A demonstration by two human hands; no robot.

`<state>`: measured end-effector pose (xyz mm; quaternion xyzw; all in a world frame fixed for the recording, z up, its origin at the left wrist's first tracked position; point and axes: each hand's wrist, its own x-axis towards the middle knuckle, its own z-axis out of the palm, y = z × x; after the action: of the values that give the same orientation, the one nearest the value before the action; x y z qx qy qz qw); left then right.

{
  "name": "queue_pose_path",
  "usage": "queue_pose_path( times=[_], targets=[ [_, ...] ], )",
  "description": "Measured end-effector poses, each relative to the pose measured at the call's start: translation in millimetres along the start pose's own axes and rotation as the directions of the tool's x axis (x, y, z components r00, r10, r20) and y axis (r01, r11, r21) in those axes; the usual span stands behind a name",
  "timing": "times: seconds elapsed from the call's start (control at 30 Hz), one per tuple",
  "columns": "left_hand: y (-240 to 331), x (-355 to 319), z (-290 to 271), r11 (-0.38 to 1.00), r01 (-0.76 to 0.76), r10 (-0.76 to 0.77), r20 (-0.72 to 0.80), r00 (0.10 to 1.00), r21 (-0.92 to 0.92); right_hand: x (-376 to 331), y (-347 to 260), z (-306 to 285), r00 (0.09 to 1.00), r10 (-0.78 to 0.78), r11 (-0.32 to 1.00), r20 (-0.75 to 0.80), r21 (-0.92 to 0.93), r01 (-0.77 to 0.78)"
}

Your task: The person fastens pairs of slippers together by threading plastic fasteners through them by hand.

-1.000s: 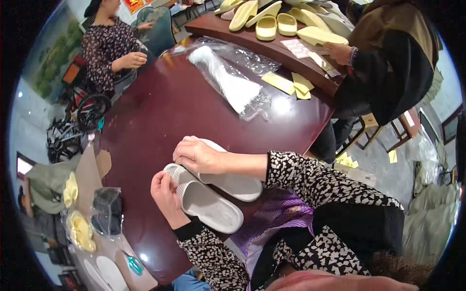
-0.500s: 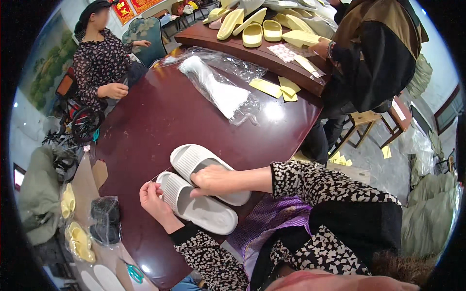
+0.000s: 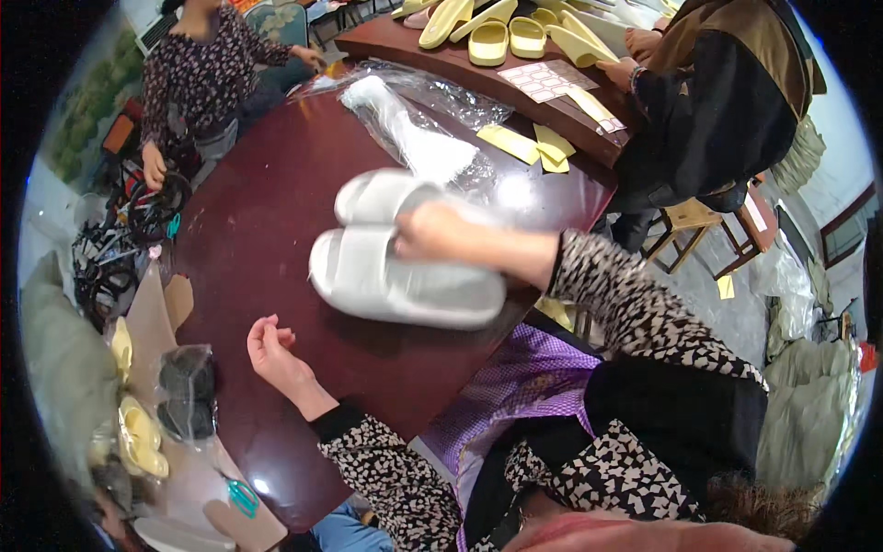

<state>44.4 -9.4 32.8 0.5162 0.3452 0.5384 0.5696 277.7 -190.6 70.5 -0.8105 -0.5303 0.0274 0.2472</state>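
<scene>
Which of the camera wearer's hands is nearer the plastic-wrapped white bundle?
Right. The right hand holds the pale slippers on the near side of the bundle; the left hand, empty, is farther off, lower left.

Right hand [image 3: 430, 230] carried both pale slippers [image 3: 418, 287] farther up the table [image 3: 244, 230]; left hand [image 3: 279, 357] came away from them.
</scene>
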Motion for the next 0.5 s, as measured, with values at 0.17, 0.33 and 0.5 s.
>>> queue_pose_path(
  times=[0.17,0.33,0.5],
  targets=[
    [1,4,-7,0.993,0.054,-0.051,-0.03,0.998,0.106,74,75,-131,0.985,0.116,0.924,-0.131,-0.349,-0.156],
    [-3,6,-6,0.991,-0.009,0.0,0.072,0.997,0.13,115,210,-316,0.882,0.269,0.945,-0.388,-0.069,-0.319],
    [-11,14,-7,0.989,0.031,-0.041,0.069,0.997,0.145,126,194,-233,0.841,-0.057,0.987,-0.539,-0.156,-0.033]
  ],
)
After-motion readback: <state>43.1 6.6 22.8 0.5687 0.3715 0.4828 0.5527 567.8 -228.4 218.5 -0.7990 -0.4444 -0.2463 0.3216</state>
